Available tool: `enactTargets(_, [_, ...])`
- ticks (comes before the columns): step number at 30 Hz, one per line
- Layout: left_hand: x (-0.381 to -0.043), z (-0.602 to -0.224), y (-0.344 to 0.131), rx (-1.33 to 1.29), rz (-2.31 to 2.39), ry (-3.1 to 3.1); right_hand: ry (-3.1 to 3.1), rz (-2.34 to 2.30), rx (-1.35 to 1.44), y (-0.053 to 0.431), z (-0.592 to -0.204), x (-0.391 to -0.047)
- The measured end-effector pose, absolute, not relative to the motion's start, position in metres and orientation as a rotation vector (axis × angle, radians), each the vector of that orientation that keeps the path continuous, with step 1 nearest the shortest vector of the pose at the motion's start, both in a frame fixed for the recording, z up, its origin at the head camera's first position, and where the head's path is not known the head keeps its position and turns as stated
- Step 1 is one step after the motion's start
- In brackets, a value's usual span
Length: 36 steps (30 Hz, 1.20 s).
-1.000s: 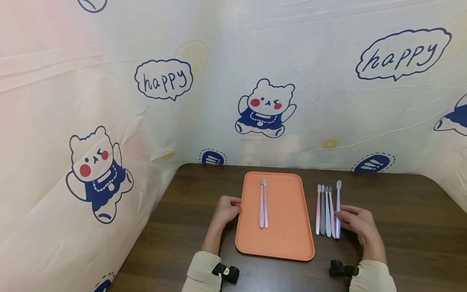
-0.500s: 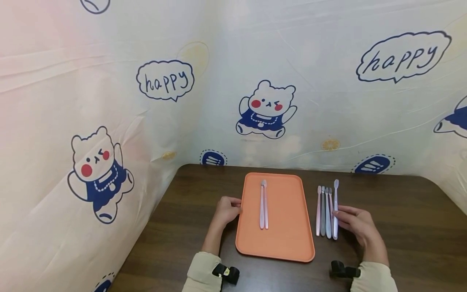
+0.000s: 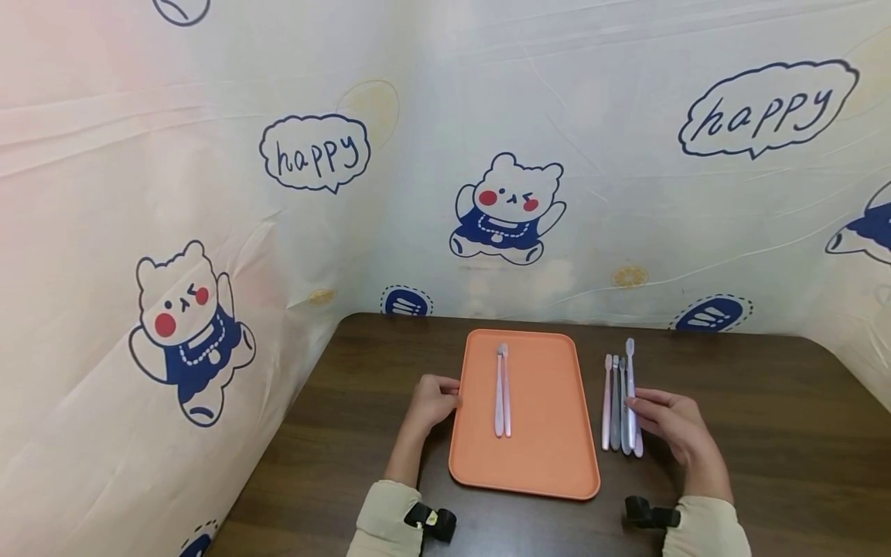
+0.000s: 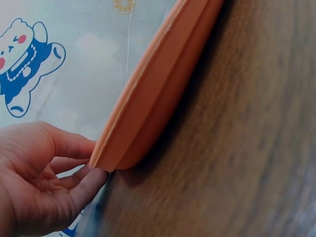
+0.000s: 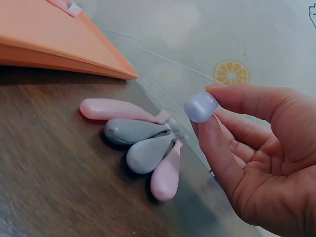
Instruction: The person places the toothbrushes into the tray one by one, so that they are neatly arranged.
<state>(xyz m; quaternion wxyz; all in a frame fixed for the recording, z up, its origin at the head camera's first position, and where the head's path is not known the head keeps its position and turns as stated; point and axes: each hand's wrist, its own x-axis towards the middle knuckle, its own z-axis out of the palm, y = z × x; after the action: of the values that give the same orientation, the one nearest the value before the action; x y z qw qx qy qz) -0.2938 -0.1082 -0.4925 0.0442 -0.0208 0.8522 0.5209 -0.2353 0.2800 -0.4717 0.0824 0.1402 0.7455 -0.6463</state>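
Lavender toothbrush (image 3: 630, 379): pinched between right hand's (image 3: 675, 425) thumb and forefinger, raised above the right end of the row of four toothbrushes (image 3: 616, 418), shifted leftward in the last second and so nearer the orange tray (image 3: 550, 418), though not yet over it; probably mid-carry. With right forearm (image 3: 709, 478) slanting up and leftward, also gripping the tray's left edge between left hand's (image 3: 433, 400) thumb and fingers.
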Motion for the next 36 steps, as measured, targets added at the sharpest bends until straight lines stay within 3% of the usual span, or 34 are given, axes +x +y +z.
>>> enactTargets(36, [-0.294,-0.494,-0.109,-0.045,1.593,2.61,2.324,-1.828,0.326,0.248,-0.466,-0.242])
